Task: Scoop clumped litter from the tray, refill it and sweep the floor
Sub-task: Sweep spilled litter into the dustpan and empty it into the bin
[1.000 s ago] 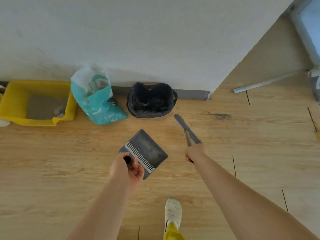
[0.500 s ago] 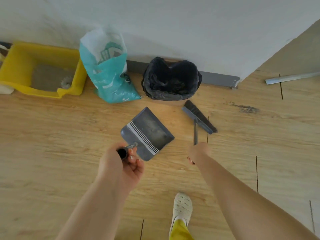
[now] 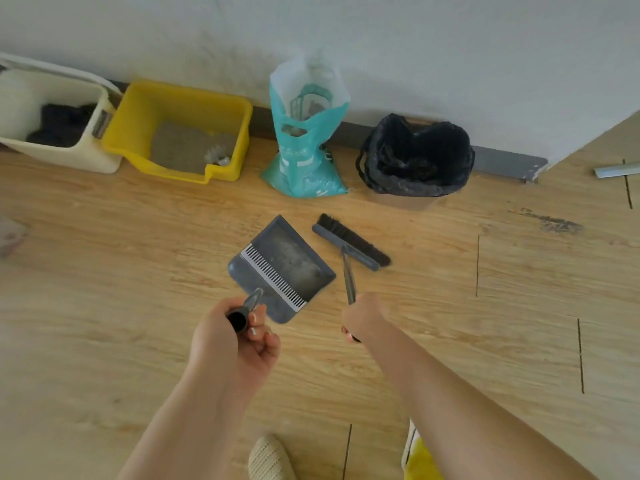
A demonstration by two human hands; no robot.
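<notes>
My left hand (image 3: 239,341) grips the upright handle of a grey dustpan (image 3: 282,268), which rests on the wooden floor with its mouth facing the wall. My right hand (image 3: 363,317) holds the handle of a grey broom (image 3: 349,242); its black bristles sit on the floor just right of the dustpan's mouth. Against the wall stands a yellow litter tray (image 3: 138,123) with grey litter and a scoop (image 3: 216,154) inside. A teal and white litter bag (image 3: 304,147) stands upright to its right.
A bin lined with a black bag (image 3: 417,157) stands right of the litter bag. A cream box (image 3: 59,150) sits left of the tray. A dark litter smear (image 3: 554,221) marks the floor at right. My slippered foot (image 3: 270,459) is at the bottom.
The view has swung left, bringing the tray and cream box further in. The broom head has turned and come closer to the dustpan's mouth. Both hands keep their grips.
</notes>
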